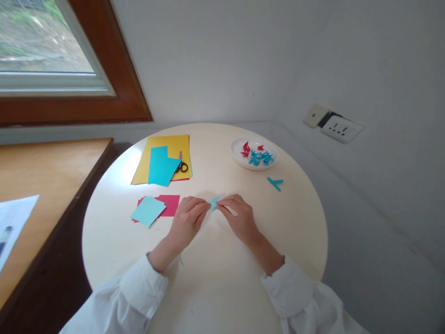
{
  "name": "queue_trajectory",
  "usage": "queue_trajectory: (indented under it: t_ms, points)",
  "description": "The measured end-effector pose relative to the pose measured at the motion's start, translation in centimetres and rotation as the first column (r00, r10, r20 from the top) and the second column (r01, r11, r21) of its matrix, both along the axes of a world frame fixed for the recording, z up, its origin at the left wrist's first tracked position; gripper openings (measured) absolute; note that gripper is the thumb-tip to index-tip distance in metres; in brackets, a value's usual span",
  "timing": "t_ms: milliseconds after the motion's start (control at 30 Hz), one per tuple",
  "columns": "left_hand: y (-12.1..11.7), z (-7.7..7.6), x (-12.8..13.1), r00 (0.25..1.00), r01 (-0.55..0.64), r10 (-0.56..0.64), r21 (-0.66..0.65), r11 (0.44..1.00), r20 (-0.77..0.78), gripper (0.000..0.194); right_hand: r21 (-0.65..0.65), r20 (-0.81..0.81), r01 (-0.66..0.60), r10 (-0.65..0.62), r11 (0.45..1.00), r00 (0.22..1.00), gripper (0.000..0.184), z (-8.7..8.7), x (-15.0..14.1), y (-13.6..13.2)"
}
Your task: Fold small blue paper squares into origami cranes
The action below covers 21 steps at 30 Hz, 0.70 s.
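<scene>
A small light blue folded paper piece [213,203] is held just above the middle of the round table. My left hand [187,218] pinches its left end, and my right hand [239,215] pinches the right end. Parts of the paper are hidden by the fingertips. Close to my left hand lie light blue paper squares [149,211] over red paper squares [170,205]. Beyond my right hand, a white dish [239,162] contains several small folded paper figures, some red [245,149] and some blue [259,157].
On the white round table [212,287], black-handled scissors [183,167] and blue paper [160,164] lie on yellow sheets [141,171]. Blue paper strips [276,183] rest at the right. A wooden desk [52,174] stands at the left, a wall socket [341,128] at the right.
</scene>
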<state>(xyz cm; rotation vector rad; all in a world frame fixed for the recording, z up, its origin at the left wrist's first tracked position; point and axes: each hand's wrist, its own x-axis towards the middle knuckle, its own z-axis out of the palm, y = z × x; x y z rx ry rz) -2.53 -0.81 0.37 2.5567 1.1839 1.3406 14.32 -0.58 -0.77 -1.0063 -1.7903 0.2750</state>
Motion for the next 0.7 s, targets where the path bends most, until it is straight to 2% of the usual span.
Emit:
queue_trajectory:
  t_ms: [200,333,700]
  points:
    - [-0.01,-0.11,-0.02,1.000,-0.015,0.015,0.026,1.000,-0.002,0.012,-0.014,0.002,-0.015,0.015,1.000,1.000,0.008,0.25,-0.16,-0.13]
    - [-0.02,-0.04,0.01,1.000,-0.025,0.025,0.039,0.999,-0.003,0.011,0.021,0.014,-0.001,0.001,1.000,1.000,0.009,0.43,-0.29,-0.14]
    - [-0.14,-0.09,0.27,1.000,-0.011,0.011,-0.003,1.000,0.009,0.009,0.007,0.032,0.015,-0.015,1.000,0.999,0.009,0.18,-0.14,-0.12]
